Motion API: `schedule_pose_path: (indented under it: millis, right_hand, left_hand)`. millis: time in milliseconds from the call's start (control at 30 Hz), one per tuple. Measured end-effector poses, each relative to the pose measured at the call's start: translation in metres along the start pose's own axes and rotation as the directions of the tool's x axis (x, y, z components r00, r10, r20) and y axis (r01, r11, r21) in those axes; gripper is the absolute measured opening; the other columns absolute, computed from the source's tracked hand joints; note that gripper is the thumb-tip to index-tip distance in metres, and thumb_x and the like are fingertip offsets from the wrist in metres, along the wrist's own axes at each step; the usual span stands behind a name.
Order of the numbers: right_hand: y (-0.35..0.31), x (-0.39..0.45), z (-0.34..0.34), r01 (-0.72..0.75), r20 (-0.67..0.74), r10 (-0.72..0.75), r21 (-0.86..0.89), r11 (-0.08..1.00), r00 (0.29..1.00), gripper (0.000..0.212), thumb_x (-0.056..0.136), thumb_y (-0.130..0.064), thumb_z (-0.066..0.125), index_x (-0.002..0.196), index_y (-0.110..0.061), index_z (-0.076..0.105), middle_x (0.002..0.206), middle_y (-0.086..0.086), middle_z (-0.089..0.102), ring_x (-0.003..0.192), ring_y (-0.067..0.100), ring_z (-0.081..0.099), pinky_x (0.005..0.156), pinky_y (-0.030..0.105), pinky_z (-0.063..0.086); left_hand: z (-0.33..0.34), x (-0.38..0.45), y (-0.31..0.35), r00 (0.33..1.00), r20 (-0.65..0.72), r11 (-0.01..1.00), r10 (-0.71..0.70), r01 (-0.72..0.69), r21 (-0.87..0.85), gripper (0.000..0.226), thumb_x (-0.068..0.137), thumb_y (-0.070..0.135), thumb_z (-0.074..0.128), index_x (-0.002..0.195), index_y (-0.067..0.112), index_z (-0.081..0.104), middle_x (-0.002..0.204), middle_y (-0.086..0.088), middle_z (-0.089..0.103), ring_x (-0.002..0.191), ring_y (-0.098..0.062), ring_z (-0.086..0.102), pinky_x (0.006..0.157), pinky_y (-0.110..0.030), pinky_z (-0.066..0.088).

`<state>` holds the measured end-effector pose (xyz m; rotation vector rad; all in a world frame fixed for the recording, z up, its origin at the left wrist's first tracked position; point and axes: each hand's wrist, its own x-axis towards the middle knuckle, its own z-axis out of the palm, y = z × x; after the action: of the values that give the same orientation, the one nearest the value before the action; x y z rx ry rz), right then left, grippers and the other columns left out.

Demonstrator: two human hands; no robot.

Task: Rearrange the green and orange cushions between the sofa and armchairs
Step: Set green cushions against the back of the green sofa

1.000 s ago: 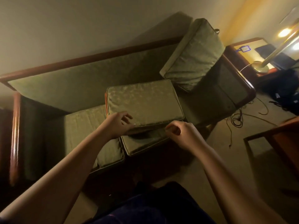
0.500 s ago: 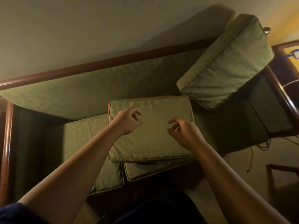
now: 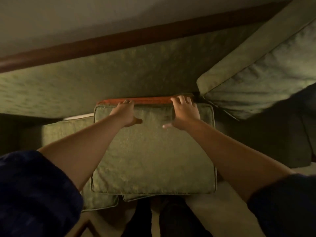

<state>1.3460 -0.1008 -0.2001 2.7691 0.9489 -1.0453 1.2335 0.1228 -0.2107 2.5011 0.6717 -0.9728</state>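
Note:
A green cushion (image 3: 153, 151) with an orange far side (image 3: 150, 100) lies flat on the sofa seat, on top of the seat cushions. My left hand (image 3: 126, 113) and my right hand (image 3: 184, 113) both rest on its far edge. The fingers curl over onto the orange band and the thumbs lie on the green top. A second green cushion (image 3: 256, 79) leans tilted against the sofa's back at the right.
The green sofa backrest (image 3: 102, 79) with its dark wooden top rail (image 3: 102, 43) runs right behind the cushion. A seat cushion (image 3: 68, 130) shows at the left. The sofa's right end is dark. Pale floor lies below the sofa's front edge.
Both hands have moved from the cushion's near part to its far edge and closed over it. My head has leaned in closer over the sofa.

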Motion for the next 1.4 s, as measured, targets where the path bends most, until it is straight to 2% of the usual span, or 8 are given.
schedule_pose_path:
  millis: [100,267,467,733,933,1100,1167,1400]
  right_hand:
    - [0.013,0.03,0.013,0.026,0.073,-0.017,-0.124,0.992,0.997,0.128,0.056,-0.086,0.074,0.155,-0.018,0.03,0.158,0.01,0.032,0.148,0.035,0.027,0.123,0.059,0.017]
    - [0.021,0.04,0.029,0.06,0.06,-0.054,-0.092,0.994,0.997,0.128,0.053,-0.086,0.077,0.149,-0.013,0.033,0.151,0.012,0.042,0.142,0.034,0.037,0.119,0.053,0.03]
    - [0.027,0.044,0.009,0.089,0.3,-0.087,0.004,0.996,0.95,0.107,0.056,-0.089,0.072,0.135,-0.022,0.047,0.135,0.01,0.059,0.126,0.036,0.057,0.106,0.048,0.047]
    - [0.024,-0.031,0.007,0.0,0.236,-0.027,0.114,0.993,0.971,0.08,0.047,-0.087,0.076,0.103,-0.031,0.064,0.102,-0.005,0.07,0.096,0.025,0.068,0.081,0.041,0.058]
    - [-0.002,-0.115,-0.006,0.075,0.223,-0.09,0.074,0.994,0.971,0.063,0.055,-0.085,0.077,0.08,-0.027,0.068,0.077,-0.012,0.065,0.078,0.017,0.067,0.06,0.029,0.048]
    - [-0.043,-0.191,-0.02,0.201,0.207,-0.194,-0.012,0.98,0.959,0.061,0.067,-0.083,0.072,0.098,-0.03,0.075,0.087,-0.009,0.069,0.091,0.022,0.07,0.072,0.035,0.058]
    - [-0.065,-0.213,-0.032,0.246,0.164,-0.235,-0.049,0.968,0.958,0.059,0.072,-0.075,0.074,0.108,-0.028,0.076,0.094,-0.006,0.071,0.094,0.023,0.069,0.077,0.036,0.058]
    - [-0.159,-0.247,-0.081,0.313,0.026,-0.312,-0.093,0.945,0.95,0.034,0.071,-0.051,0.082,0.063,-0.029,0.058,0.067,-0.01,0.06,0.068,0.018,0.063,0.057,0.027,0.046]
  left_hand:
    - [0.016,0.022,-0.004,0.997,0.056,0.992,0.052,-0.058,0.108,0.123,0.063,0.08,0.071,0.156,0.013,0.024,0.161,-0.011,0.028,0.146,-0.035,0.028,0.118,-0.05,0.03]
    - [0.032,0.035,-0.007,0.996,0.004,0.981,0.094,-0.093,0.17,0.109,0.076,0.088,0.039,0.156,0.016,0.02,0.163,-0.009,0.024,0.15,-0.034,0.02,0.123,-0.057,0.008]
    - [0.032,0.024,0.011,0.989,-0.102,0.977,0.11,-0.088,0.196,0.057,0.102,0.055,0.03,0.134,0.011,0.044,0.14,-0.018,0.048,0.132,-0.04,0.041,0.109,-0.057,0.034]
    - [0.023,-0.032,0.022,0.932,-0.162,0.94,0.324,-0.297,0.171,0.043,0.103,0.051,0.035,0.106,0.016,0.059,0.111,-0.014,0.066,0.104,-0.038,0.06,0.085,-0.042,0.044]
    - [0.021,-0.114,0.015,0.978,-0.001,0.966,0.208,-0.205,0.156,0.075,0.077,0.08,0.03,0.1,0.024,0.074,0.104,-0.004,0.071,0.096,-0.03,0.065,0.084,-0.04,0.053]
    - [0.024,-0.214,-0.005,0.988,0.049,0.97,0.146,-0.153,0.189,0.085,0.072,0.09,0.024,0.093,0.023,0.073,0.087,-0.002,0.07,0.073,-0.023,0.063,0.064,-0.033,0.052]
    - [0.016,-0.248,-0.018,0.991,0.038,0.972,0.128,-0.133,0.194,0.085,0.062,0.097,0.034,0.09,0.026,0.071,0.084,0.003,0.069,0.075,-0.023,0.066,0.062,-0.032,0.05]
    - [-0.037,-0.339,-0.096,0.976,-0.141,0.971,0.167,-0.139,0.193,0.066,0.057,0.076,0.076,0.102,0.028,0.067,0.094,0.002,0.072,0.087,-0.025,0.069,0.069,-0.034,0.054]
